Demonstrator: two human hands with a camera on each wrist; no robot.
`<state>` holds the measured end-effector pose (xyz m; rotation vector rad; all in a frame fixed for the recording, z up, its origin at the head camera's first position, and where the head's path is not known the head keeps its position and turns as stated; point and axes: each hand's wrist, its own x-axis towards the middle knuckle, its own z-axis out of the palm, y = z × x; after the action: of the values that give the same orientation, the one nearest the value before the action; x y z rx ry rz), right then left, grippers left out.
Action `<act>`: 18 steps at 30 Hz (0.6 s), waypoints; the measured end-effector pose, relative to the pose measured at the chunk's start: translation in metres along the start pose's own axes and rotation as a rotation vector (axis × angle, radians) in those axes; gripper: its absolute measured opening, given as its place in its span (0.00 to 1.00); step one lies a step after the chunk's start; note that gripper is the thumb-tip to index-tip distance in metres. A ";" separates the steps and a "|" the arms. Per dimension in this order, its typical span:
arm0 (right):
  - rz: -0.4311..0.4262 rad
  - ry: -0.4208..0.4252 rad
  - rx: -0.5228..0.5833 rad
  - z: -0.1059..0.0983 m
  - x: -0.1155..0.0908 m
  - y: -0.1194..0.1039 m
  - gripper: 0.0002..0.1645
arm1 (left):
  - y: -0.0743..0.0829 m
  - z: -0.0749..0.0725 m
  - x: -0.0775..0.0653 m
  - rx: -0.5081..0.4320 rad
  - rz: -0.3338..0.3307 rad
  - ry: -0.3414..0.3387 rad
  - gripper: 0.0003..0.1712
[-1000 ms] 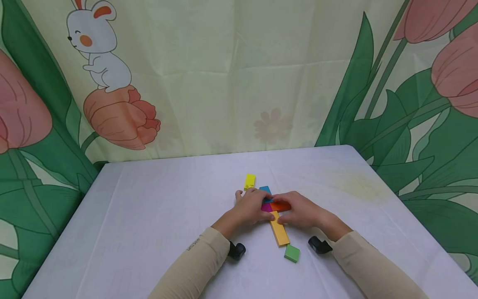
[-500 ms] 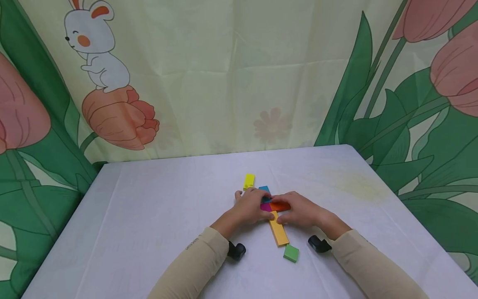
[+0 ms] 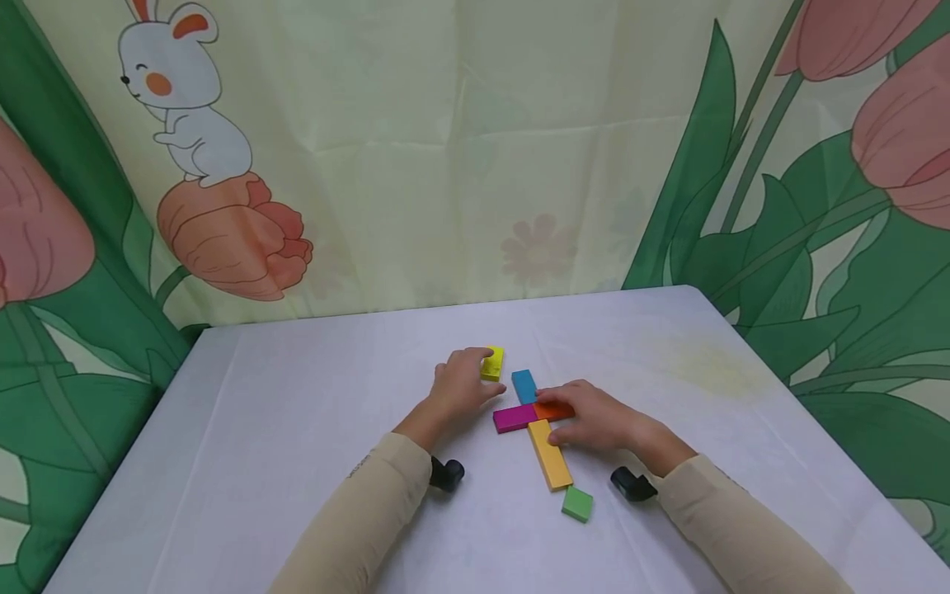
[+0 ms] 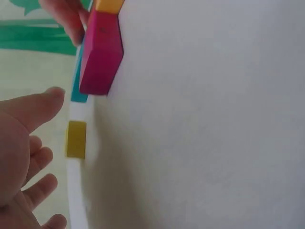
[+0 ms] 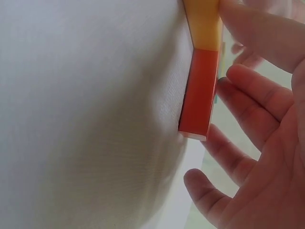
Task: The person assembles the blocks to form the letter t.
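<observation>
My left hand [image 3: 456, 386] reaches beside a bright yellow block [image 3: 494, 363], its fingers spread; in the left wrist view a gap shows between thumb and yellow block [image 4: 76, 139]. My right hand [image 3: 599, 419] rests over the orange-red block [image 3: 547, 412], fingers loosely bent. In the right wrist view its thumb lies against the yellow-orange block [image 5: 204, 24], and its fingertips are near the orange-red block [image 5: 199, 93]. A magenta block [image 3: 514, 418] adjoins the orange-red one end to end. Above that joint lies a blue block [image 3: 523, 385]; below it, the long yellow-orange block [image 3: 551, 459].
A small green block [image 3: 577, 504] sits at the near end of the yellow-orange block. All the blocks lie on a white-covered table [image 3: 312, 429]. Behind its far edge hangs a printed curtain [image 3: 416, 206]. Each wrist carries a black camera.
My left hand has left the magenta and blue blocks and moved left and away from me to the yellow block, uncovering the magenta one. My right hand stays nearly still.
</observation>
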<state>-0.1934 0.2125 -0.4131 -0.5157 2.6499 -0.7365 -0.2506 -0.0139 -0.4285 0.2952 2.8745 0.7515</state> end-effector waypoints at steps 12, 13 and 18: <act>0.022 -0.006 0.004 0.002 0.002 -0.001 0.41 | -0.004 0.003 0.011 0.039 -0.130 0.068 0.37; 0.024 -0.006 0.004 0.002 0.001 -0.001 0.41 | -0.004 0.003 0.011 0.039 -0.129 0.072 0.35; 0.024 -0.006 0.001 0.002 0.001 -0.001 0.41 | -0.004 0.004 0.012 0.044 -0.141 0.082 0.28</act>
<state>-0.1930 0.2099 -0.4145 -0.4841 2.6453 -0.7279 -0.2616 -0.0127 -0.4346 0.0676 2.9530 0.6912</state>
